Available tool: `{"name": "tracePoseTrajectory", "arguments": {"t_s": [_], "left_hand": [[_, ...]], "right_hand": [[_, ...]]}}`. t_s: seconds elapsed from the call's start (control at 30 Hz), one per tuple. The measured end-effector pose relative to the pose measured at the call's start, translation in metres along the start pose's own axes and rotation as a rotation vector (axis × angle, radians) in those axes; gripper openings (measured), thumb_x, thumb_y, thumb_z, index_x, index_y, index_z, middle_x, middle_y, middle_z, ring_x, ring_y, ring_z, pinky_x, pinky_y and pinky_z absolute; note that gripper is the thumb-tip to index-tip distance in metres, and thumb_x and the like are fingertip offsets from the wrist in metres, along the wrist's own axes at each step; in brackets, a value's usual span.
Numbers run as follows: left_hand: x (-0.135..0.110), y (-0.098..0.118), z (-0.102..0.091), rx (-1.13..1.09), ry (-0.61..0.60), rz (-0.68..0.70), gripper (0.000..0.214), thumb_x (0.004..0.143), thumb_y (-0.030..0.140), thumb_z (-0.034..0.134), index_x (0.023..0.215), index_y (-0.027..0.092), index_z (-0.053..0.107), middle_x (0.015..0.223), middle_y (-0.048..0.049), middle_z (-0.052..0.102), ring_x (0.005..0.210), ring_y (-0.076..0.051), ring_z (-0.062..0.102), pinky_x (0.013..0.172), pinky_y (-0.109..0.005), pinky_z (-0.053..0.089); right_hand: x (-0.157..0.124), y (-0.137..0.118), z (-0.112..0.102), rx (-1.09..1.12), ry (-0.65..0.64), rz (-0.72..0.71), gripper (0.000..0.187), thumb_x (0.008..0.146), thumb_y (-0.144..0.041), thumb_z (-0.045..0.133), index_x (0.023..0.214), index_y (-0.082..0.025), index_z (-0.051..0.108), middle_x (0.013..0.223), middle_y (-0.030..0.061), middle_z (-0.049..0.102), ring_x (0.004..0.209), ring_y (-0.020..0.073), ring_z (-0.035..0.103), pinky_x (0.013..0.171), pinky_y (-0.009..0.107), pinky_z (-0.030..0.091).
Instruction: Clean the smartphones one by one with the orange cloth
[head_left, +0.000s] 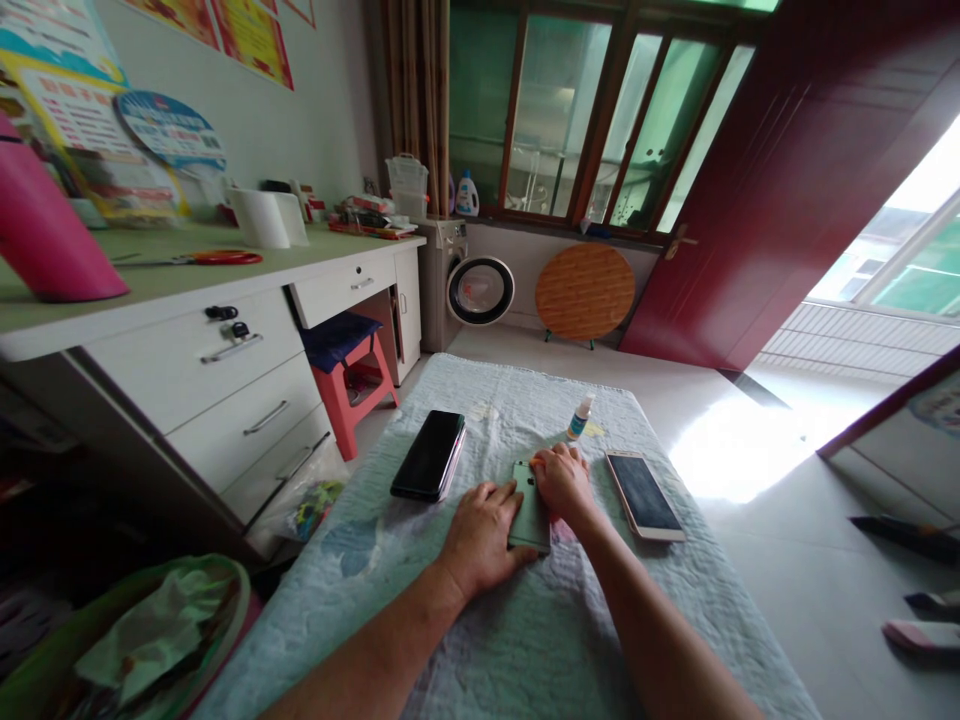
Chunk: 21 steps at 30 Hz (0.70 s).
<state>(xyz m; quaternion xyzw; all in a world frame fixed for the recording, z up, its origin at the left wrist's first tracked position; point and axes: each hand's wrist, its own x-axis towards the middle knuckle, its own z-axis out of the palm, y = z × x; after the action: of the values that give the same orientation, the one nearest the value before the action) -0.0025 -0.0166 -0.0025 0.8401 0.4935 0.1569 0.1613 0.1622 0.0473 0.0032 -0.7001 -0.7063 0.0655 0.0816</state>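
A grey-green phone [530, 518] lies back up on a pale quilted cloth [495, 620] covering a low table. My left hand [480, 535] rests on its left edge, fingers curled against it and holding it down. My right hand [562, 480] presses on its upper right part, fingers closed over something small and orange that I cannot make out. A black phone [429, 455] lies screen up to the left. A rose-gold phone [645, 495] lies screen up to the right. A small dropper bottle [579, 418] stands just beyond my right hand.
A desk with drawers [225, 370] runs along the left, with a red stool [352, 385] under it. A pink cylinder [45, 225] and scissors [217, 257] sit on the desk. A washing machine [465, 285], a round folding table [585, 292] and an open red door [787, 180] stand beyond.
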Motion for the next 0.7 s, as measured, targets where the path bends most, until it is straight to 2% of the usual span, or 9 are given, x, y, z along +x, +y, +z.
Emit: {"name": "tracePoseTrajectory", "arguments": {"t_s": [0.23,0.47,0.7], "left_hand": [[0.000,-0.001,0.000,-0.010,0.025,0.022,0.067,0.074,0.058,0.069,0.129,0.022,0.056,0.142,-0.0086,0.052,0.122,-0.034,0.048,0.104,-0.045,0.038],[-0.001,0.000,-0.001,-0.005,0.014,0.019,0.069,0.074,0.056,0.070,0.131,0.022,0.055,0.144,-0.0076,0.051,0.124,-0.034,0.046,0.105,-0.045,0.037],[-0.001,-0.001,-0.001,-0.010,0.009,0.019,0.067,0.075,0.061,0.067,0.128,0.022,0.056,0.142,-0.0088,0.052,0.123,-0.035,0.047,0.106,-0.046,0.037]], "right_hand": [[-0.006,0.007,-0.004,0.001,-0.023,0.062,0.032,0.098,-0.036,0.040,0.102,-0.023,0.069,0.106,0.0084,0.063,0.101,0.0235,0.053,0.085,0.034,0.034],[-0.008,0.013,-0.005,0.007,-0.028,0.091,0.032,0.093,-0.034,0.045,0.101,-0.018,0.071,0.104,0.0101,0.067,0.102,0.0248,0.056,0.084,0.033,0.036],[-0.014,0.016,-0.013,-0.009,-0.077,0.021,0.028,0.086,-0.027,0.048,0.092,-0.017,0.074,0.092,0.0107,0.071,0.091,0.0225,0.062,0.075,0.029,0.039]]}}
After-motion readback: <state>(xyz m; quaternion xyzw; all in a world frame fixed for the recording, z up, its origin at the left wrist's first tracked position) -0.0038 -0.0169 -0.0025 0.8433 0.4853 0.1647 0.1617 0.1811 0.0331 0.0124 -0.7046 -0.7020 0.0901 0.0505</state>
